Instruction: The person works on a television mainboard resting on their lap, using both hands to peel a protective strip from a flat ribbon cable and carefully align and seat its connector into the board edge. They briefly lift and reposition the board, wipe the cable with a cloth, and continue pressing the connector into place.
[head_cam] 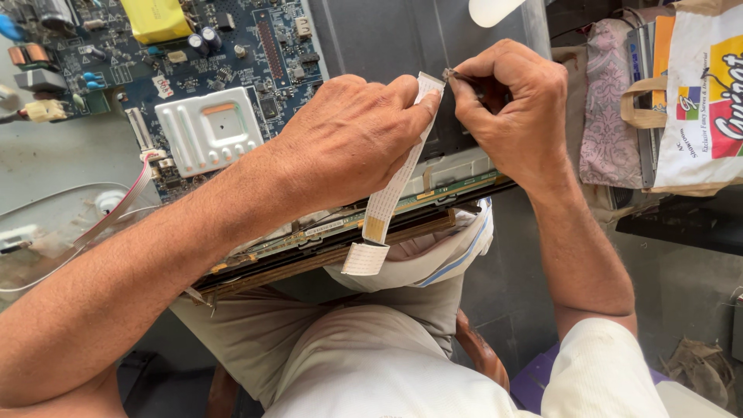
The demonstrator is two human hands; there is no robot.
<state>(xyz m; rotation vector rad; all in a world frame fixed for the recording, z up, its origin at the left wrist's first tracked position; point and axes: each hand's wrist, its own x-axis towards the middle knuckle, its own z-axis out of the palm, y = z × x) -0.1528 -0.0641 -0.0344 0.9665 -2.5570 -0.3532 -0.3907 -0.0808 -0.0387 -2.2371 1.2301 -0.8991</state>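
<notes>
Holding a white flat ribbon cable (395,182) above the open panel edge.
Left hand (348,143) fingers are clamped on its upper end; right hand (515,108) fingers pinch a small dark tool (464,77) touching the cable tip.

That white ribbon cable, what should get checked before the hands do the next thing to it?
1. Left hand grips the white ribbon cable near its top end: ok.
2. Right hand has the small dark tool at the cable's top end: ok.
3. Cable free of sharp kinks: ok along the visible stretch.
4. Lower cable end seated on the long thin circuit strip: cannot tell.
5. Blue circuit board out of the hands' way: ok.
</notes>
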